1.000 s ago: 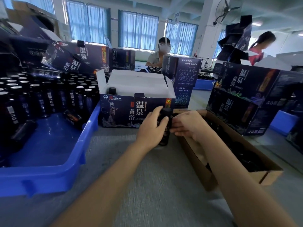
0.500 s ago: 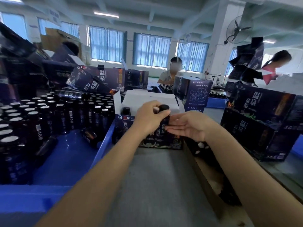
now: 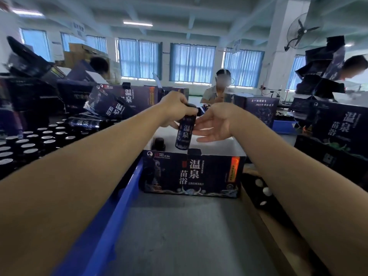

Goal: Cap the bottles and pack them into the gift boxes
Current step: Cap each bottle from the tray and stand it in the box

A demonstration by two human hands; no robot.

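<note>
Nearest the viewer, a grey table (image 3: pixel 179 236) runs up to an open dark-blue gift box (image 3: pixel 191 174), with two bare forearms reaching over it. Against the box's left side is the rim of a blue crate (image 3: pixel 123 196) crowded with silver-topped bottles (image 3: pixel 29 145), apparently not yet capped. Against its right side a brown cardboard tray (image 3: pixel 258 220) holds loose black caps (image 3: pixel 262 191). Directly above the box's open top hangs the bottle (image 3: pixel 184 134), dark, slightly tilted, its base just over the rim. The left hand (image 3: pixel 175 108) grips it by the top, fingers curled over the cap. The right hand (image 3: pixel 216 124) is open with fingers straight, fingertips at the bottle's side. One capped bottle (image 3: pixel 159 142) already stands in the box's left part. To do this step well, the bottle probably needs straightening, with the open hand steadying its lower body, then lowering straight into a free place beside the seated one, once the cap feels tight. Large white characters on the box front read 温泉 and 苗浴; the smaller line below and the orange strip at its right are unreadable. The bottle's label also shows 温泉. Beyond the box are stacked matching boxes (image 3: pixel 338 128) with the same characters, a seated worker (image 3: pixel 219 90), blue-curtained windows and a wall fan (image 3: pixel 302 30).
</note>
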